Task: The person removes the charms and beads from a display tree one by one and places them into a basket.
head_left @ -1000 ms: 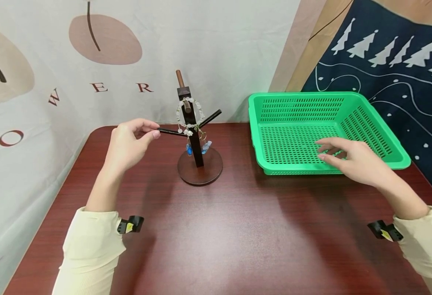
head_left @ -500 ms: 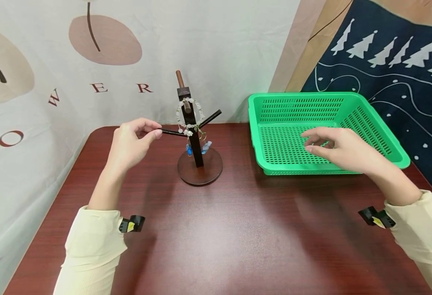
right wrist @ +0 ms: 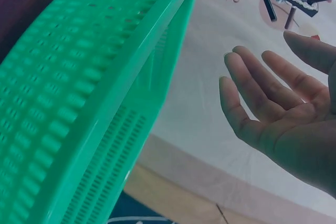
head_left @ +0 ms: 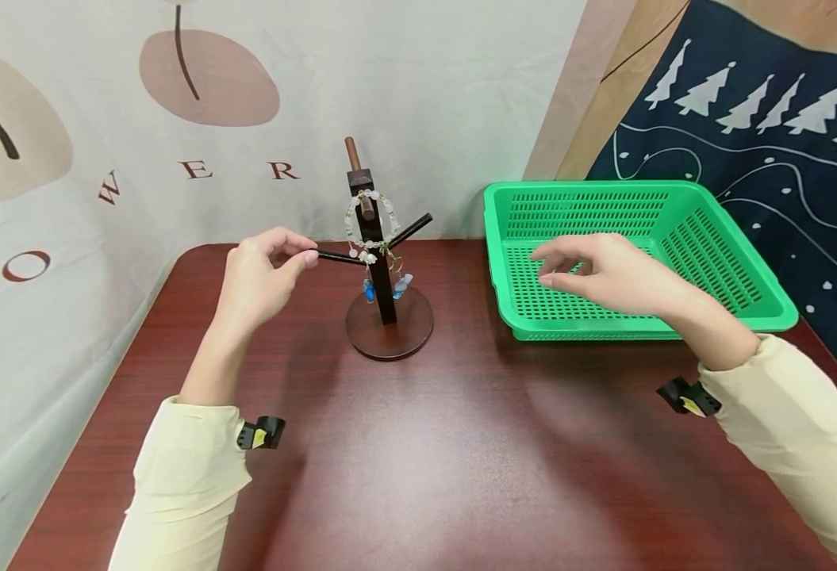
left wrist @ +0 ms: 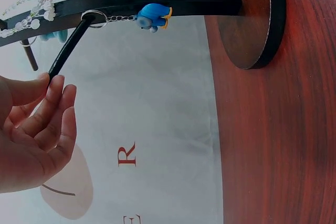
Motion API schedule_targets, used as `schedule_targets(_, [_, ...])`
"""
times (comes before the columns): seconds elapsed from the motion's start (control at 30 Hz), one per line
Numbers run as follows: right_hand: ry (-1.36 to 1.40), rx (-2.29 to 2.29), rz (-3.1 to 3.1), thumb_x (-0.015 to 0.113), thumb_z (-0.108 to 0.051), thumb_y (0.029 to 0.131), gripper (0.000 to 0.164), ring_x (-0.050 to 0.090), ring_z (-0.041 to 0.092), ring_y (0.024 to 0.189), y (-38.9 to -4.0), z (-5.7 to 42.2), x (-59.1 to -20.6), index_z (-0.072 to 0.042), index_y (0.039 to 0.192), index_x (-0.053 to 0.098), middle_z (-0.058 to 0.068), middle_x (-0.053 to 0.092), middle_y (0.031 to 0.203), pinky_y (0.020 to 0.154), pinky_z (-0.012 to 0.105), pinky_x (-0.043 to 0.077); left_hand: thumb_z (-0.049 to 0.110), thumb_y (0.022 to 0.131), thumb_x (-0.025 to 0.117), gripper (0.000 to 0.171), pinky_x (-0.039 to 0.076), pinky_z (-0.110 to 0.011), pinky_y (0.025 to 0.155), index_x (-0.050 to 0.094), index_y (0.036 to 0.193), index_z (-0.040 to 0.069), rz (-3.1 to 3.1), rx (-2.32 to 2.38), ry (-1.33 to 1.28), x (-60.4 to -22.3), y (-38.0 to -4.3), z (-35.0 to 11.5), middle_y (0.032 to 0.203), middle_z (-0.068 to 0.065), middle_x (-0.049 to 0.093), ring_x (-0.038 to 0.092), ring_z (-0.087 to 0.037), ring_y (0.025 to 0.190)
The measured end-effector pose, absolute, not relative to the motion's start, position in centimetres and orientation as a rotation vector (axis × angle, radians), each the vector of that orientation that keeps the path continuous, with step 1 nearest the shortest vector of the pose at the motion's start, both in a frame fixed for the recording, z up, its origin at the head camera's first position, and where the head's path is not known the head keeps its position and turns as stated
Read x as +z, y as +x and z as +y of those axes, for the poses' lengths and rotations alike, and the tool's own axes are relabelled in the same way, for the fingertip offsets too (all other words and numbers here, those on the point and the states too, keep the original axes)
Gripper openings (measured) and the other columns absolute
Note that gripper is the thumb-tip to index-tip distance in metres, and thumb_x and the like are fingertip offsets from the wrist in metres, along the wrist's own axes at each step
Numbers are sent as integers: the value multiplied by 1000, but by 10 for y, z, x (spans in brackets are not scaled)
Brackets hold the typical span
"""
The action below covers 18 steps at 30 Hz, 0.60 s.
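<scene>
A dark wooden jewellery stand (head_left: 384, 295) with several pegs and a round base (head_left: 389, 333) stands upright on the table. My left hand (head_left: 254, 277) pinches the outer end of its left black peg (left wrist: 71, 47) between thumb and fingers. From the inner end of that peg, a keychain with a small blue figure (left wrist: 153, 15) hangs by its metal ring. A pale beaded bracelet (head_left: 393, 212) loops over the front peg, and a light blue charm (head_left: 402, 284) dangles on the right side. My right hand (head_left: 614, 274) hovers over the green basket with fingers loosely bent, holding nothing.
The green perforated basket (head_left: 568, 328) sits at the table's back right, beside the stand. A light printed cloth (head_left: 425, 95) hangs behind the table (head_left: 418, 444), and a navy cloth with white trees (head_left: 782, 182) is at the right.
My right hand has moved left across the basket toward the stand. The left hand keeps its pinch on the peg, almost unmoved.
</scene>
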State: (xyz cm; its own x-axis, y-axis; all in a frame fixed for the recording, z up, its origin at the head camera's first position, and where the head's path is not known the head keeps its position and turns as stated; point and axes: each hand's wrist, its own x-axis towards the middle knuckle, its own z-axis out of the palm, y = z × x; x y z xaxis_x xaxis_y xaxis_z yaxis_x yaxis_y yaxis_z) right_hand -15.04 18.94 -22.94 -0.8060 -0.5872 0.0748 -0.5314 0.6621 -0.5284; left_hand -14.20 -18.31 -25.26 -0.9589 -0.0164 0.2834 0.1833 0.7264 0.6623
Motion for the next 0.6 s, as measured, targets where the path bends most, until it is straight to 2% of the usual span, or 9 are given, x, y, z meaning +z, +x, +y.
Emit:
schedule_targets(0.1, [-953,-874,2721,61,-10,87,27,59,13,78,-155,179,-229,-6,114,61,2,66,91,65,30,46,17,87,62,15,37,-27,65,68,95,6,-2656,-1074,-138,-253,-142,-183,84,-11,68,54,-9,70])
schedule_targets(0.33, [-1009,-900,2643,59,-11,88,27,59,16,84,-167,150,-226,-5,114,60,3,65,93,74,34,47,18,87,63,15,38,-29,66,68,95,6,-2654,-1078,-148,-253,-143,-184,84,-11,67,54,-14,72])
schedule_targets(0.6, [-1057,-937,2599,61,-12,87,26,58,15,88,-174,122,-219,-6,113,61,2,65,94,78,33,46,15,87,62,13,38,-28,67,67,94,5,-2651,-1072,-151,-251,-141,-183,84,-11,67,55,-15,73])
